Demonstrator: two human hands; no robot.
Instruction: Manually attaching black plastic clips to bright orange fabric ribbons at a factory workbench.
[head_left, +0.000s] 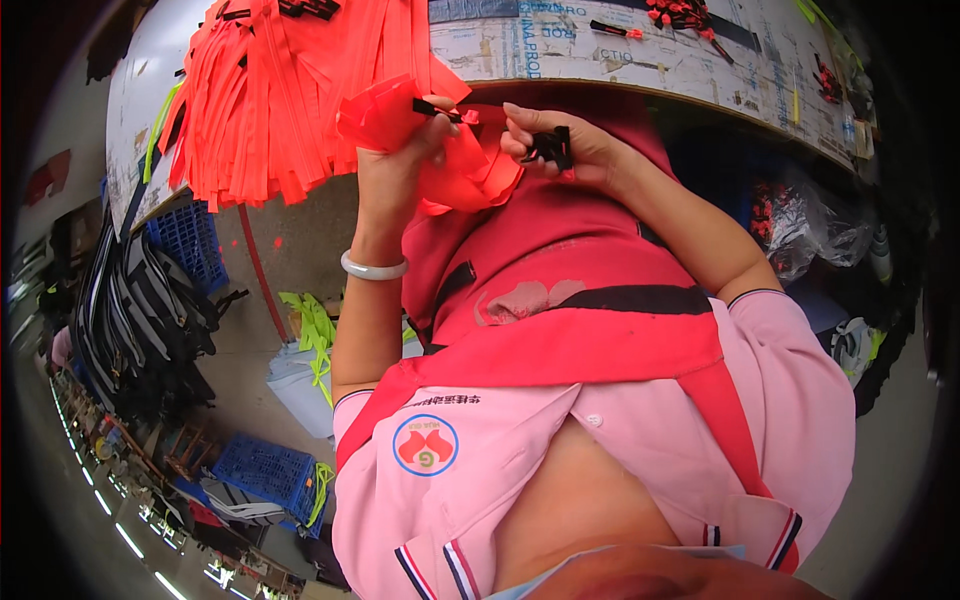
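Note:
My left hand [395,160] is closed around a bright orange-red fabric strip [375,115], whose loose folds hang below the fingers over my lap. A short black tab [436,110] with a small reddish tip sticks out by the left thumb. My right hand [592,152], a little way off to the right, is closed on a bunch of small black pieces [550,148]; their exact kind is too small to tell. Just beyond my left hand, a thick heap of orange-red strips [280,110] hangs over the table's front edge.
The worn table [600,55] crosses the far side, with small red and black pieces [685,15] on it. Blue crates [265,470] and black-grey straps [130,310] are at the left. A clear plastic bag [805,235] is at the right. A red apron [560,260] covers my lap.

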